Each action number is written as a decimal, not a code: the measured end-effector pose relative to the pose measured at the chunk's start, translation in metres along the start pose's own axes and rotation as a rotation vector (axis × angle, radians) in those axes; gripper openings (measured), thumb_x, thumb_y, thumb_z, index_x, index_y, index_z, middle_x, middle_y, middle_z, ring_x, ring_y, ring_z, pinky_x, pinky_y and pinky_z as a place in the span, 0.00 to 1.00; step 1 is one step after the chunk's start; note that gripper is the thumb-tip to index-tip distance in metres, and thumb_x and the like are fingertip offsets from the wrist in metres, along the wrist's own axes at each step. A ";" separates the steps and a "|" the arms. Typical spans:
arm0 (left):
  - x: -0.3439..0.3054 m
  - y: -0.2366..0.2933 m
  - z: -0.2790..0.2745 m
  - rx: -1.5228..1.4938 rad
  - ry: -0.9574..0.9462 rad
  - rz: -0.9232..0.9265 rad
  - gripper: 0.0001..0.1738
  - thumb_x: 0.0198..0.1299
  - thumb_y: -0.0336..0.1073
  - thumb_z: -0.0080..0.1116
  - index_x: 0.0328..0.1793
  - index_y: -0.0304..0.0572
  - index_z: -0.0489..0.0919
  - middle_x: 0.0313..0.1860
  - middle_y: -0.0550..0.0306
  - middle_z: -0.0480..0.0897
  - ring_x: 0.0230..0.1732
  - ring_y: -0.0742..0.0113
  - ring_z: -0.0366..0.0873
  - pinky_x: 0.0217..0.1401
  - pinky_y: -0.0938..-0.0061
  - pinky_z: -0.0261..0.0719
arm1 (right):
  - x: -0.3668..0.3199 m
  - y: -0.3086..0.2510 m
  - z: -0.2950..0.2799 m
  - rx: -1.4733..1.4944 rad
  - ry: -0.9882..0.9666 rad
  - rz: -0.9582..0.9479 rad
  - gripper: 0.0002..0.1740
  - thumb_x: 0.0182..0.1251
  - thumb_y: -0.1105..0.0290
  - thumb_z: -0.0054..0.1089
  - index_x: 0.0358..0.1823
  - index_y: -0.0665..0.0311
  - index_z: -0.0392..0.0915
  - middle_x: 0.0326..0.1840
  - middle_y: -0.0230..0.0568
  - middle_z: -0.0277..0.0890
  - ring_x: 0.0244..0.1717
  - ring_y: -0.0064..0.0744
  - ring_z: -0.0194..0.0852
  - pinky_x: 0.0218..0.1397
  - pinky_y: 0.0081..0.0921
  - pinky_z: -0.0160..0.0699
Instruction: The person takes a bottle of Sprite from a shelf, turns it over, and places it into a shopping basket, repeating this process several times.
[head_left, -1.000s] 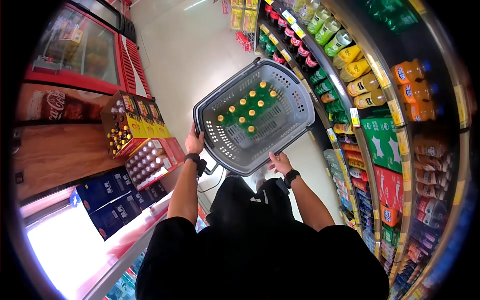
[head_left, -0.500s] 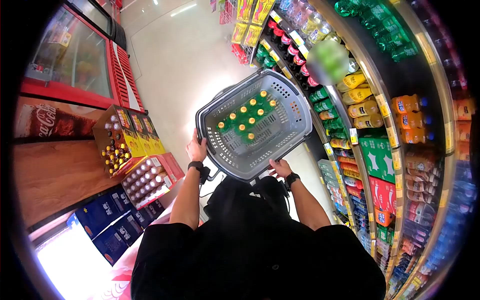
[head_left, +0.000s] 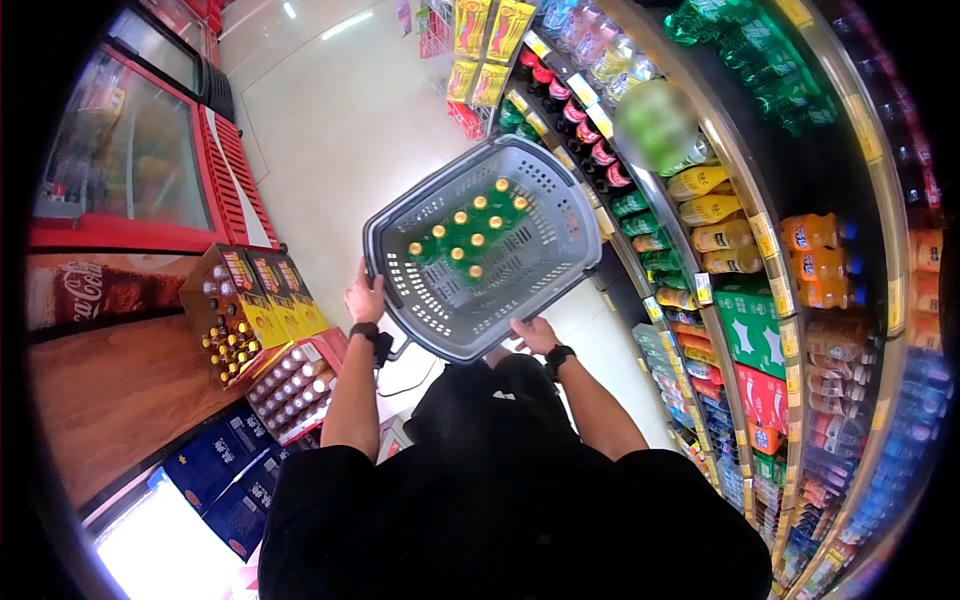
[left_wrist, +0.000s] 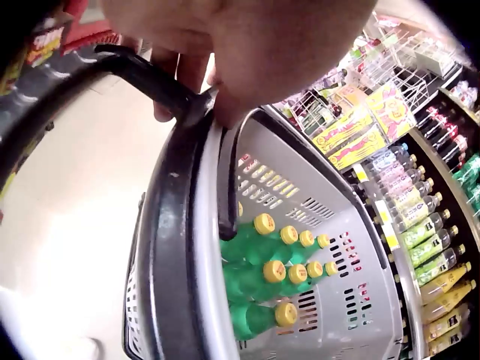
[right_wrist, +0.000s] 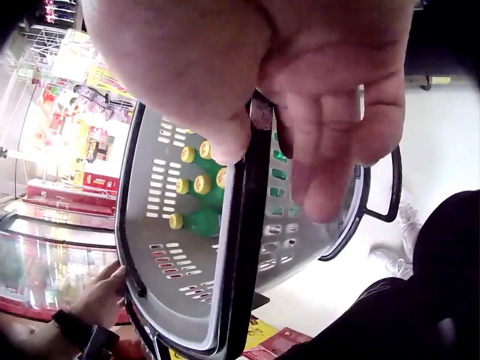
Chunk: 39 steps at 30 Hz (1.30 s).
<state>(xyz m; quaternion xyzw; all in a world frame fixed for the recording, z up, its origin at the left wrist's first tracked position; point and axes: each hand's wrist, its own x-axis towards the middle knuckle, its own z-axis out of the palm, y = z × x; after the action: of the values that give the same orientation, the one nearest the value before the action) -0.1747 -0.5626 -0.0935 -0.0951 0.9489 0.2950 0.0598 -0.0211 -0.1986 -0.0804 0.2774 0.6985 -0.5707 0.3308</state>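
Observation:
A grey plastic shopping basket (head_left: pixel 555 200) with a dark rim is held out in front of the person, tilted in the head view. Several green bottles (head_left: pixel 465 236) with yellow caps stand together inside it. At its left side, the left hand (head_left: pixel 365 298) grips the rim, its fingers partly hidden behind the rim in the left wrist view. The right hand (head_left: pixel 537 336) holds the near edge on the right. In the right wrist view, the right thumb (right_wrist: pixel 229 142) lies over the rim and the other fingers reach down the slotted outer wall.
Drink shelves (head_left: pixel 735 200) curve along the right side. On the left are a red glass-door cooler (head_left: pixel 125 150), an open carton of yellow-capped bottles (head_left: pixel 228 345) and dark blue boxes (head_left: pixel 215 455). Pale floor (head_left: pixel 330 130) stretches ahead, and a rack with yellow packets (head_left: pixel 480 50) stands beyond.
The basket and both hands have shifted somewhat left in the head view. The cooler and cartons have slid left and down. Both hands keep their hold, and the bottles stay grouped inside.

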 end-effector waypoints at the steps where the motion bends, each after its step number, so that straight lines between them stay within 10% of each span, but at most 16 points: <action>1: 0.005 -0.002 0.000 0.003 -0.001 -0.003 0.36 0.60 0.43 0.62 0.75 0.54 0.66 0.43 0.48 0.86 0.44 0.50 0.84 0.56 0.55 0.75 | 0.008 0.005 0.002 0.011 0.018 -0.008 0.33 0.68 0.42 0.58 0.45 0.73 0.80 0.35 0.45 0.85 0.26 0.32 0.83 0.27 0.30 0.78; 8: 0.056 -0.016 -0.004 0.050 -0.021 0.000 0.38 0.60 0.45 0.61 0.76 0.51 0.63 0.46 0.44 0.86 0.46 0.46 0.84 0.57 0.54 0.77 | 0.022 -0.032 0.012 0.056 -0.001 -0.081 0.33 0.67 0.42 0.60 0.41 0.73 0.80 0.31 0.43 0.84 0.23 0.30 0.81 0.28 0.30 0.79; 23: 0.130 0.006 -0.026 0.144 -0.185 -0.136 0.39 0.66 0.48 0.51 0.82 0.55 0.53 0.60 0.43 0.80 0.63 0.48 0.75 0.79 0.45 0.44 | 0.066 -0.097 0.024 0.043 -0.063 0.027 0.34 0.67 0.44 0.62 0.46 0.77 0.79 0.35 0.48 0.85 0.29 0.31 0.84 0.25 0.25 0.78; 39: 0.188 0.007 -0.038 0.141 -0.099 -0.086 0.37 0.67 0.46 0.52 0.80 0.49 0.55 0.49 0.42 0.84 0.58 0.46 0.77 0.76 0.44 0.50 | 0.118 -0.160 0.024 -0.124 -0.052 0.162 0.34 0.66 0.38 0.58 0.48 0.67 0.80 0.41 0.39 0.86 0.32 0.28 0.85 0.22 0.24 0.76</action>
<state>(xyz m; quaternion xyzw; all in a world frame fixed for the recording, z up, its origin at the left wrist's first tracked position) -0.3614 -0.6053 -0.0903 -0.1167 0.9582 0.2289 0.1260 -0.2139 -0.2521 -0.0775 0.2968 0.6990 -0.5048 0.4105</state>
